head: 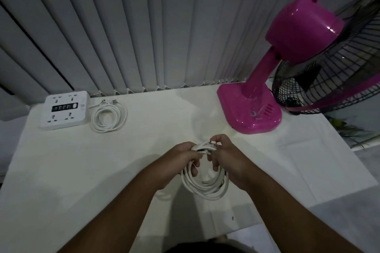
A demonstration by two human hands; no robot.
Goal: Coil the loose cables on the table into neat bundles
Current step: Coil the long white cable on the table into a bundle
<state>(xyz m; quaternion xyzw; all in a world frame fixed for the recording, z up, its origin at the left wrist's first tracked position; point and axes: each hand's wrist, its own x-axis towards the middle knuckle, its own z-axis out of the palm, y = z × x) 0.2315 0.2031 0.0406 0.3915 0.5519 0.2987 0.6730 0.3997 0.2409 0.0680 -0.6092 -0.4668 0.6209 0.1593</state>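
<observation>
Centre of frame, low: left hand (181,158) and right hand (226,156) both have fingers (194,167) curled tight around the top of a white cable coil (205,187), whose loops hang below the hands above the white desk (82,170). Right thumb and forefinger pinch a cable end at the coil's top. Upper left: a second coiled cable (109,117) lies on the desk beside a white power strip (65,109); a pink fan (277,68) stands upper right.
</observation>
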